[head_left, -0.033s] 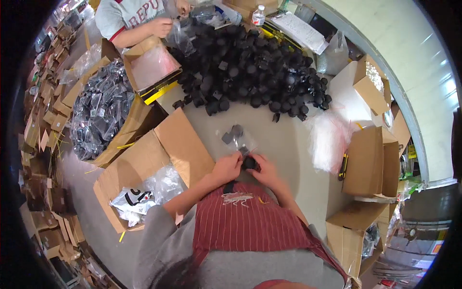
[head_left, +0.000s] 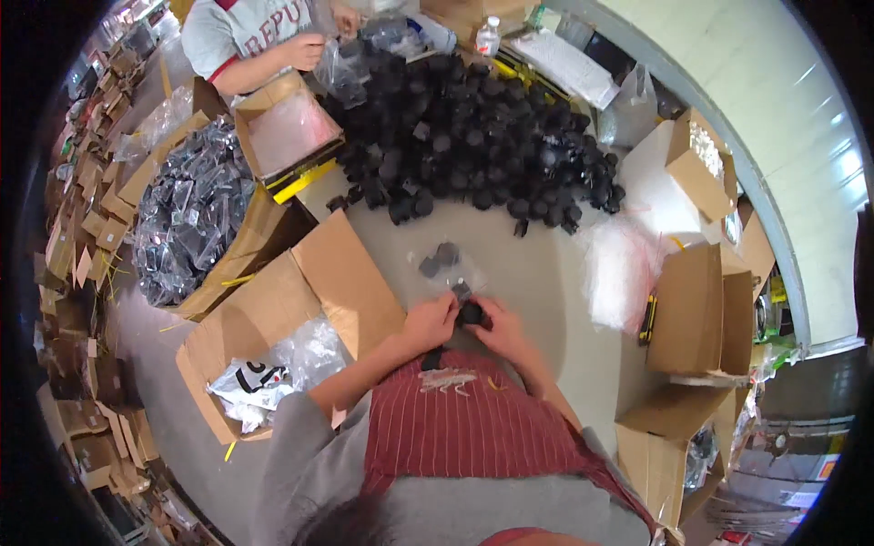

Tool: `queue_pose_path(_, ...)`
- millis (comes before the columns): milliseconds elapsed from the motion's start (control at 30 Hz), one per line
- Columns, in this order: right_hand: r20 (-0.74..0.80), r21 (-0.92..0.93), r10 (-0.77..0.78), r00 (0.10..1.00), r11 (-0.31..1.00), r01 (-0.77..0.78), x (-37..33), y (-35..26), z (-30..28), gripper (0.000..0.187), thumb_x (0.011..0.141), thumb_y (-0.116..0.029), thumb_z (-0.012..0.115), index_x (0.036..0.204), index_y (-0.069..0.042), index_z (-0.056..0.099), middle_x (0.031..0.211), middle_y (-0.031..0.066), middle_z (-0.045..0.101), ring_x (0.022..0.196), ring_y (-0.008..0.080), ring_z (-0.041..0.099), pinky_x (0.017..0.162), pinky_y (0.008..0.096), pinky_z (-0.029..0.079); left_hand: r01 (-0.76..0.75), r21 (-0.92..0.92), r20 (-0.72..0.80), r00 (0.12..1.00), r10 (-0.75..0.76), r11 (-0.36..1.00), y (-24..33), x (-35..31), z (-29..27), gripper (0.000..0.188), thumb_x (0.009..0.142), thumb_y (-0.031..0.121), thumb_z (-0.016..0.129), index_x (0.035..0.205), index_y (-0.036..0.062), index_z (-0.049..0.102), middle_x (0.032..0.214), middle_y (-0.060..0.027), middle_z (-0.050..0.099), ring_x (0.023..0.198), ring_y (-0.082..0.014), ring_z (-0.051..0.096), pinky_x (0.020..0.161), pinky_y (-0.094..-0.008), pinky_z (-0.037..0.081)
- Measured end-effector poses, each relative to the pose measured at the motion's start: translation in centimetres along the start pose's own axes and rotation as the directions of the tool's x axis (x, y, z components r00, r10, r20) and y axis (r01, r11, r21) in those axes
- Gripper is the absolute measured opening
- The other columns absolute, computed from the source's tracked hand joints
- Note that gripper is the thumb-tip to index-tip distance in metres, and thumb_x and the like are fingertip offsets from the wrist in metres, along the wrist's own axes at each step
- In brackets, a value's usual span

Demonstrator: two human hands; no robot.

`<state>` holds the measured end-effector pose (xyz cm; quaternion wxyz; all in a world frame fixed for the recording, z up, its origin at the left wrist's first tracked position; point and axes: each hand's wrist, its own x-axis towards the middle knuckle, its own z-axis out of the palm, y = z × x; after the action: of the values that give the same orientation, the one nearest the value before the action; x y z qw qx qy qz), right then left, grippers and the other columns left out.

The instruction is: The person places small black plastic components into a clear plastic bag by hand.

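Observation:
Close in front of my apron, both hands work together on a small black plastic part [head_left: 471, 312] with a round head and a squarish end. My right hand [head_left: 503, 328] closes its fingers around the round head. Pinched fingers of my left hand [head_left: 431, 322] hold the part from the other side, near its squarish end; the exact grip is partly hidden. Just beyond my fingertips, a clear plastic bag [head_left: 473, 270] lies on the table with dark parts [head_left: 441, 260] in or on it; I cannot tell which.
Across the table spreads a large heap of black parts [head_left: 473, 136]. An open carton [head_left: 350, 282] with plastic bags stands left, beside a box of bagged parts [head_left: 196, 209]. Clear bags [head_left: 619, 273] and a carton [head_left: 687, 309] lie right. Another person [head_left: 264, 45] handles bags at the far left.
My hands stay in nearly the same place. The black part's round head shows more plainly between my fingers, and the view has shifted slightly.

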<state>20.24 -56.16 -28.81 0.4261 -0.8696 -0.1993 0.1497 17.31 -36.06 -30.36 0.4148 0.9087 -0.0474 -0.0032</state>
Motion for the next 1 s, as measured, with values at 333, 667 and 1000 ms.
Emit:
queue_pose_path(333, -0.297, -0.17, -0.129, 0.946, 0.982, 0.081, 0.1, -0.3, 2.3, 0.043, 0.078, -0.02, 0.078, 0.112, -0.006, 0.057, 0.107, 0.0166, 0.059, 0.098, 0.0373, 0.058, 0.082, 0.0424, 0.049, -0.154, 0.017, -0.026, 0.988, 0.154, 0.988, -1.0, -0.7, 1.9, 0.022, 0.092, 0.029, 0.055, 0.099, 0.0083, 0.054, 0.075, -0.0186, 0.065, 0.069, -0.0417, 0.064, 0.061, -0.0533, 0.049)
queue_pose_path(667, -0.247, 0.008, -0.194, 0.949, 0.979, 0.202, 0.5, 2.1, 2.0, 0.03, 0.079, -0.016, 0.078, 0.101, -0.005, 0.061, 0.088, 0.0147, 0.061, 0.073, 0.0304, 0.06, 0.067, 0.0385, 0.049, -0.236, -0.071, -0.003, 0.972, 0.236, 0.969, -1.2, -0.8, 2.2, 0.021, 0.093, 0.028, 0.054, 0.102, 0.0078, 0.053, 0.071, -0.0201, 0.062, 0.066, -0.0422, 0.061, 0.06, -0.0532, 0.047)
queue_pose_path(1000, -0.118, -0.349, -0.199, 0.973, 0.926, 0.146, 1.7, 2.6, 2.9, 0.017, 0.081, -0.018, 0.07, 0.095, -0.009, 0.068, 0.08, 0.0154, 0.065, 0.072, 0.0357, 0.065, 0.061, 0.043, 0.05, -0.417, -0.106, 0.045, 0.905, 0.423, 0.903, 0.1, -0.5, -0.5, 0.018, 0.089, 0.023, 0.058, 0.096, 0.0073, 0.055, 0.076, -0.0178, 0.061, 0.071, -0.0387, 0.062, 0.06, -0.05, 0.048)
